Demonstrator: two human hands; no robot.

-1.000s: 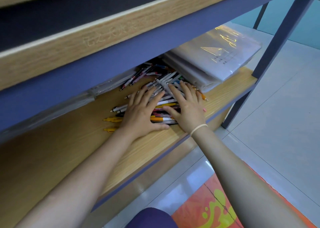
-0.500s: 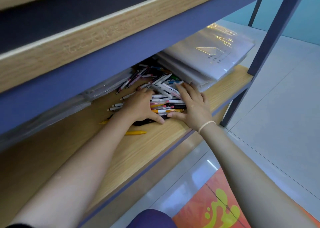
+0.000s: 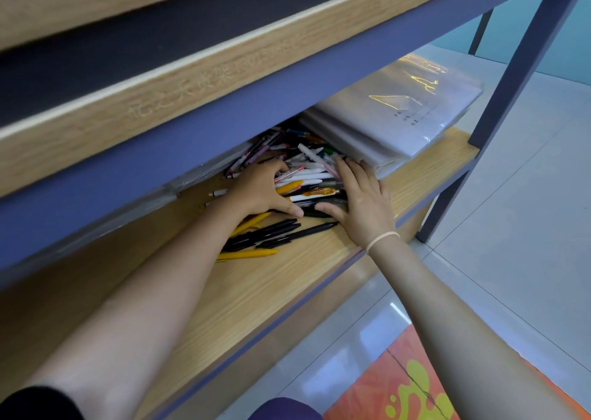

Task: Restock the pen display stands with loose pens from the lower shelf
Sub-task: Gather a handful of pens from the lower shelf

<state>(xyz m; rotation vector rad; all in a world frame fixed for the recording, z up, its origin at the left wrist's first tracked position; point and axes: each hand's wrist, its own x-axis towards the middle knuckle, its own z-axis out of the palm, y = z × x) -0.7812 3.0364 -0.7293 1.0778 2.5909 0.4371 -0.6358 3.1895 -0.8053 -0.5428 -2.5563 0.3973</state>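
A: Wood-grain lower shelf (image 3: pixel 256 291) fills the frame's middle; nearest on it lie strays, a yellow pen (image 3: pixel 248 254) and a few black pens (image 3: pixel 271 232), just below the hands.

B: And the hands?

A: The left hand (image 3: pixel 260 188) rests curled over the left side of the pen pile (image 3: pixel 307 176); the right hand (image 3: pixel 361 197) lies flatter against its right side, fingers straight and together. The two thumbs nearly meet at the pile's near edge.

B: So which step?

A: Gathering, I'd judge: the pile is corralled, nothing lifted. Beyond it, upper right, sits a stack of plastic-wrapped packs (image 3: pixel 393 116), touching the pile.

B: Next?

A: Probably squeezing the pens into a bundle, closing round it and lifting without spilling. No display stand is in view.
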